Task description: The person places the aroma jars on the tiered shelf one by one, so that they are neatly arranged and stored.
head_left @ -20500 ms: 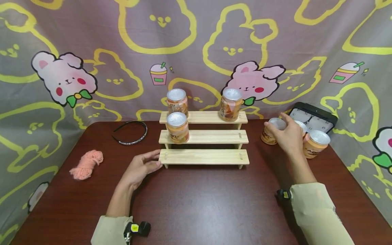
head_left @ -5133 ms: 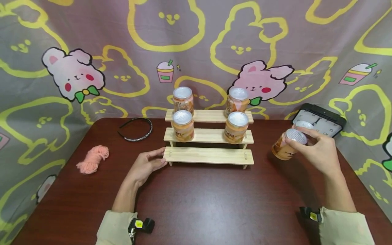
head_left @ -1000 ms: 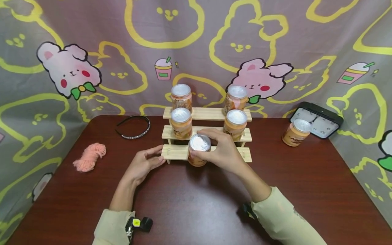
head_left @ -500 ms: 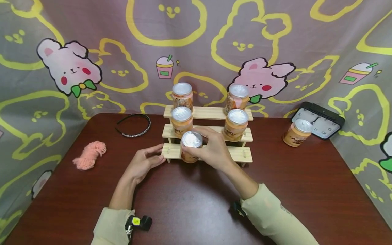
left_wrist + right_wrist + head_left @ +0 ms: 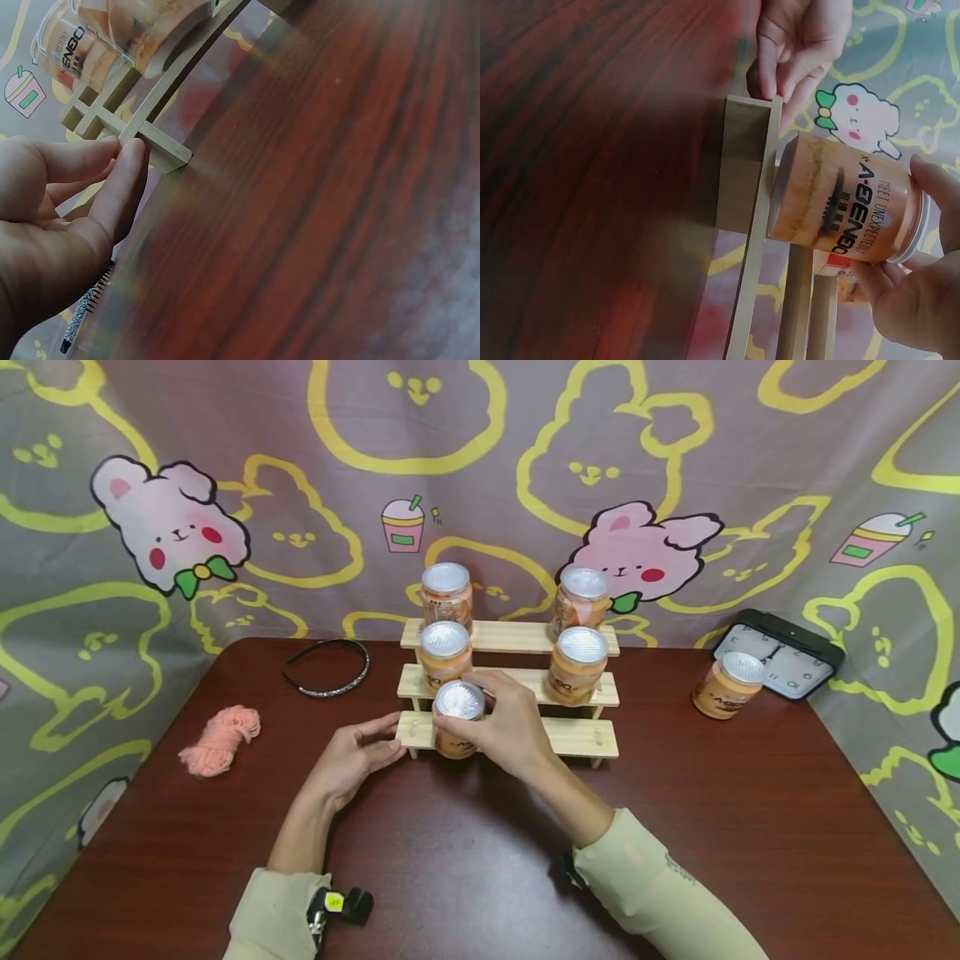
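A three-step wooden display stand (image 5: 573,737) stands on the table. My left hand (image 5: 348,767) pinches the left end of its lowest step between thumb and fingers (image 5: 129,176). In my right hand (image 5: 510,722) is an orange can (image 5: 454,745) with a silver lid, gripped near the top. The can is upright over the left part of the lowest step, its base right at the board (image 5: 756,262) in the right wrist view. Two cans (image 5: 447,660) (image 5: 576,675) sit on the middle step, and two more (image 5: 447,602) (image 5: 582,604) on the top one.
One more can (image 5: 726,689) stands at the right, in front of a black-framed clock (image 5: 780,652). To the left lie a black headband (image 5: 327,693) and a bundle of pink yarn (image 5: 219,741). A patterned curtain (image 5: 480,435) hangs behind the table.
Over the last second my right hand has shifted its can leftward along the lowest step. Earlier, cans went from the right side onto the stand. My left hand keeps its hold.
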### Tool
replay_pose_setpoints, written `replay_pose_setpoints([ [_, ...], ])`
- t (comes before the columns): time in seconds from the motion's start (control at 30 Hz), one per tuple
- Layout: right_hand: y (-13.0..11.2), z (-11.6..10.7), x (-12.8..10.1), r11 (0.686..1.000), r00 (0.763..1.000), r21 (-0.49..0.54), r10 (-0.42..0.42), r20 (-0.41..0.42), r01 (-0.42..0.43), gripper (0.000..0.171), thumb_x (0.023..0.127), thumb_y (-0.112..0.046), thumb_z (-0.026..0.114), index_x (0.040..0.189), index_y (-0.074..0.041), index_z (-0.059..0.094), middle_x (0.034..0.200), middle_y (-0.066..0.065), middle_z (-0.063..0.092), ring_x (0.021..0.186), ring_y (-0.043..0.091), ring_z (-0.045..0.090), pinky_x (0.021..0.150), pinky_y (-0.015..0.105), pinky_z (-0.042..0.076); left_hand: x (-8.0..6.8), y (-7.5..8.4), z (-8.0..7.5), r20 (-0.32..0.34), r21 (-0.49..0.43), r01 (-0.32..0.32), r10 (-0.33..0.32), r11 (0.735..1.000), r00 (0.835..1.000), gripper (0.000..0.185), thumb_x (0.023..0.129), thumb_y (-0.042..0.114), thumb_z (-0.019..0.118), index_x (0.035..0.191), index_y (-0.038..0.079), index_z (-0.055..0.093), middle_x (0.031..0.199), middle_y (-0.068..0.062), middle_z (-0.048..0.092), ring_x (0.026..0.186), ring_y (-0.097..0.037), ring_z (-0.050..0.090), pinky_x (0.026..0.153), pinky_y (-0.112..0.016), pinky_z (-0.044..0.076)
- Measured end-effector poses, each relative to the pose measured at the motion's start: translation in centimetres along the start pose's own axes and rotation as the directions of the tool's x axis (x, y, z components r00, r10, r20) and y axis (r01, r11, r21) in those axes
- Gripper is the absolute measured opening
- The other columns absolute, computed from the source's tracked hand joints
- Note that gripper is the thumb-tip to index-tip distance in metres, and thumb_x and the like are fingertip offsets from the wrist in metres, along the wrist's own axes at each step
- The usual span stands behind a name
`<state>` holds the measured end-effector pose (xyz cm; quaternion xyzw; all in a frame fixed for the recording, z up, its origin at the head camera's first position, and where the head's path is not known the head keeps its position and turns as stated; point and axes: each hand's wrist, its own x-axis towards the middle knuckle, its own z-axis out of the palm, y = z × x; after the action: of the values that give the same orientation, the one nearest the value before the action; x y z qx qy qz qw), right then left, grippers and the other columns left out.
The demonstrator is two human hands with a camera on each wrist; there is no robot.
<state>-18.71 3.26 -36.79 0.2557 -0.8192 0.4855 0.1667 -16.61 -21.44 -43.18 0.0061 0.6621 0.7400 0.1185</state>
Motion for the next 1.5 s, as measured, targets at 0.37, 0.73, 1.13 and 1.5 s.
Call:
replay_pose_setpoints([
  [0.37, -0.2, 0.7, -0.1, 0.990, 0.995, -0.107, -0.097, -0.022, 0.095, 0.057, 0.067, -0.030, 0.097, 0.108, -0.001, 0.071, 0.104, 0.008, 0.071, 0.092, 0.018, 0.065, 0.072, 0.031, 0.058, 0.0, 0.0, 0.1, -0.006, 0.004, 0.006, -0.006, 1.000, 1.000, 0.052, 0.099, -0.014, 0.048, 0.149, -0.011, 0.039, 0.138, -0.030, 0.044, 0.102, -0.011, 0.064, 0.097, -0.027, 0.055],
  [0.73, -0.4, 1.2, -0.1, 0.983, 0.998, -0.179, -0.046, -0.034, 0.039, 0.064, 0.064, -0.040, 0.097, 0.108, -0.003, 0.071, 0.102, 0.008, 0.071, 0.091, 0.020, 0.067, 0.070, 0.033, 0.058, 0.0, 0.0, 0.1, -0.003, 0.008, -0.002, 0.002, 1.000, 1.000, 0.052, 0.099, -0.014, 0.048, 0.149, -0.012, 0.038, 0.140, -0.030, 0.043, 0.101, -0.010, 0.065, 0.098, -0.027, 0.054],
  [1.13, -0.2, 1.0, -0.3, 0.984, 0.999, -0.174, -0.042, -0.022, 0.038, 0.070, 0.062, -0.043, 0.098, 0.111, -0.002, 0.069, 0.106, 0.008, 0.070, 0.096, 0.020, 0.066, 0.078, 0.036, 0.058, -0.1, 0.0, 0.1, 0.000, 0.008, 0.003, -0.003, 1.000, 1.000, 0.053, 0.098, -0.014, 0.048, 0.150, -0.012, 0.037, 0.142, -0.031, 0.042, 0.102, -0.010, 0.065, 0.097, -0.027, 0.055],
  [1.5, 0.2, -0.5, -0.3, 0.992, 0.999, -0.111, -0.052, 0.011, 0.053, 0.072, 0.065, -0.039, 0.097, 0.121, -0.005, 0.069, 0.116, 0.009, 0.070, 0.109, 0.020, 0.064, 0.094, 0.037, 0.055, 0.0, 0.0, 0.1, 0.005, 0.012, -0.012, 0.012, 1.000, 1.000, 0.052, 0.098, -0.014, 0.048, 0.149, -0.013, 0.038, 0.138, -0.031, 0.043, 0.101, -0.010, 0.064, 0.097, -0.026, 0.055],
])
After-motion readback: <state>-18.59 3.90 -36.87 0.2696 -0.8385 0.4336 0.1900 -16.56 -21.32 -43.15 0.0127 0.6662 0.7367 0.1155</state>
